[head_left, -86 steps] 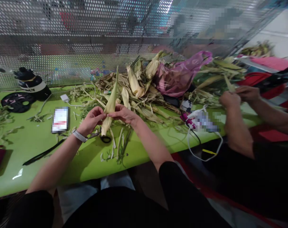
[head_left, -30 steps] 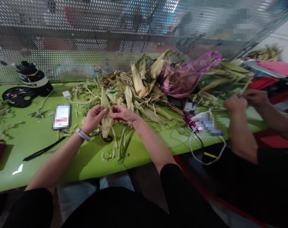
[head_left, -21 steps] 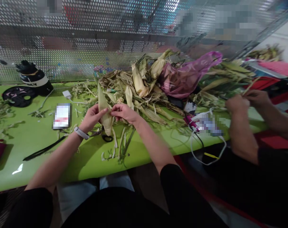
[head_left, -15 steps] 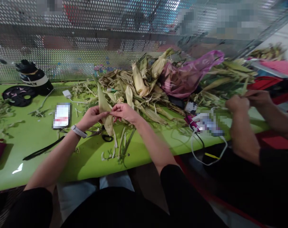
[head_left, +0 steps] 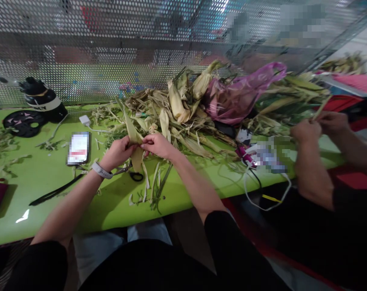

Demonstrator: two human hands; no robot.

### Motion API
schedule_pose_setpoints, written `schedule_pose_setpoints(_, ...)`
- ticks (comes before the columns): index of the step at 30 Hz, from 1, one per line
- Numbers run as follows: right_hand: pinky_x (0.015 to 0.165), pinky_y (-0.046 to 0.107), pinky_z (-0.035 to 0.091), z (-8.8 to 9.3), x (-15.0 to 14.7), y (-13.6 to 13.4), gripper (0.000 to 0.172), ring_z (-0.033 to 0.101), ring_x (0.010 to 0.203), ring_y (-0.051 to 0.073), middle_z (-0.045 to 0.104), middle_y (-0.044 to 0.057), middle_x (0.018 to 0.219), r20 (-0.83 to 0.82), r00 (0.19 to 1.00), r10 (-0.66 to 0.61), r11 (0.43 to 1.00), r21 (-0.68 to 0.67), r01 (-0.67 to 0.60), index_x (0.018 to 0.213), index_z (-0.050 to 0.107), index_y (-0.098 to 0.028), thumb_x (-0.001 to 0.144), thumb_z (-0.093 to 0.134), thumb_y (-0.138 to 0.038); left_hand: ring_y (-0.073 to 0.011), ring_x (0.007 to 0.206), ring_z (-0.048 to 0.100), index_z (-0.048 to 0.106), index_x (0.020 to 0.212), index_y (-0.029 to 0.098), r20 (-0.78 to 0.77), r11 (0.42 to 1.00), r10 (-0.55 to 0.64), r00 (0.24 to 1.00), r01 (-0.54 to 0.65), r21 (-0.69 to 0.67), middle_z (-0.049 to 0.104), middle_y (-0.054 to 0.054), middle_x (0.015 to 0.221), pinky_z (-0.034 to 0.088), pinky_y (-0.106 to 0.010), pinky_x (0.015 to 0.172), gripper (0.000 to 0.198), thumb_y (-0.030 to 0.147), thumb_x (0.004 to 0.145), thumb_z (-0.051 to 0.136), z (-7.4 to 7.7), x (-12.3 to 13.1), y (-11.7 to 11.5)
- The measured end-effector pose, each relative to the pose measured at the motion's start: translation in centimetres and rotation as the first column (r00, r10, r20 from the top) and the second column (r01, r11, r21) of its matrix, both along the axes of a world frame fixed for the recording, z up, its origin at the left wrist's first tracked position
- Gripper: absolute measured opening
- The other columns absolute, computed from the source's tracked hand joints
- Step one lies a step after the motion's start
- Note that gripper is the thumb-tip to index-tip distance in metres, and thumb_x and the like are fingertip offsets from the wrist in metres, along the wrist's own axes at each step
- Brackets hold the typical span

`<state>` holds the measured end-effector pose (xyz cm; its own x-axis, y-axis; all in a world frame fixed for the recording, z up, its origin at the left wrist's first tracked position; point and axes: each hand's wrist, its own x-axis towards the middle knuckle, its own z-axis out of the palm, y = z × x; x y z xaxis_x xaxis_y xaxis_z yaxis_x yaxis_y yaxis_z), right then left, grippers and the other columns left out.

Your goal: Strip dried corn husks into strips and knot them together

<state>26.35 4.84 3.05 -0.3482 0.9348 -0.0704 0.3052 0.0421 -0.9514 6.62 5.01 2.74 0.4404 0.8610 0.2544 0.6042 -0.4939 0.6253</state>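
Note:
A pale green corn husk (head_left: 132, 128) is held upright over the table between my two hands, its narrow tip pointing up. My left hand (head_left: 120, 151), with a white band at the wrist, is closed on the husk's left side, thumb toward the middle. From the right, my right hand (head_left: 156, 145) pinches the same husk near its centre. The fingertips of both hands nearly meet. Below them lies a pair of scissors (head_left: 136, 176), its black handle partly hidden by the husk. Thin husk strips (head_left: 154, 182) are scattered on the green table (head_left: 116, 206) close by.
Behind my hands stands a heap of dried husks (head_left: 183, 113) with a pink plastic bag (head_left: 231, 101). A phone (head_left: 78, 148) and black bottle (head_left: 40, 99) are on the left. At right, a co-worker's hands (head_left: 319, 125) hold a husk strip near cables and a phone (head_left: 271, 157).
My left hand has shifted slightly and its fingers have folded further round the husk, which is now creased at the middle. The co-worker's hands have raised a strip.

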Motion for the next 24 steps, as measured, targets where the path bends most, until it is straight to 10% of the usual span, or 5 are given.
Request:
schedule_pose_setpoints(10,0.075,0.029,0.051,-0.7,-1.1,-0.2,0.016,0.07,0.076,0.018,0.073,0.005,0.078,0.394,0.863,-0.316,0.867,0.489,0.094,0.091,0.07,-0.017,0.089,0.055,-0.021,-0.0179,0.061,0.06,0.058,0.078,0.017,-0.079,0.978,0.088,0.993,-0.071,0.196,0.065,-0.006,0.069,0.044,-0.029,0.059,0.015,0.025,0.088,0.051,0.1,1.5,-1.7)
schedule_pose_setpoints(13,0.069,0.026,0.05,-1.0,1.6,1.9,0.017,0.068,0.066,0.016,0.071,0.002,0.07,0.307,0.846,-0.437,0.847,0.456,0.272,0.09,0.069,-0.017,0.09,0.052,-0.02,-0.0168,0.062,0.063,0.064,0.09,0.016,0.096,0.992,-0.001,0.995,-0.011,0.125,0.068,-0.005,0.072,0.049,-0.029,0.059,0.018,0.032,0.09,0.055,2.3,1.4,-4.1)
schedule_pose_setpoints(18,0.054,0.026,0.045,-1.3,8.6,5.4,0.013,0.058,0.048,0.013,0.063,0.001,0.061,-0.032,0.661,-0.75,0.62,0.313,0.719,0.071,0.06,-0.017,0.084,0.058,-0.021,-0.0167,0.069,0.069,0.072,0.094,0.028,0.495,0.986,-0.156,0.855,0.164,0.027,0.073,-0.001,0.082,0.058,-0.03,0.059,0.016,0.039,0.082,0.071,8.3,-0.8,-9.6)
schedule_pose_setpoints(21,0.043,0.022,0.035,-1.2,9.8,6.1,0.019,0.053,0.043,0.01,0.059,-0.002,0.057,-0.269,0.635,-0.724,0.648,0.047,0.76,0.066,0.053,-0.018,0.077,0.067,-0.024,-0.0154,0.071,0.069,0.071,0.091,0.029,0.631,0.991,-0.039,0.775,-0.051,0.123,0.072,0.002,0.082,0.06,-0.032,0.063,0.016,0.042,0.082,0.073,10.7,-1.2,-8.4)
schedule_pose_setpoints(24,0.038,0.018,0.026,-0.8,8.5,5.8,0.027,0.052,0.044,0.006,0.06,-0.004,0.059,-0.455,0.702,-0.548,0.816,-0.107,0.567,0.069,0.054,-0.018,0.068,0.078,-0.031,-0.0153,0.083,0.067,0.066,0.096,0.016,0.63,0.987,0.065,0.774,-0.145,0.076,0.07,-0.001,0.09,0.057,-0.03,0.075,0.033,0.043,0.08,0.075,11.1,-0.2,-2.1)
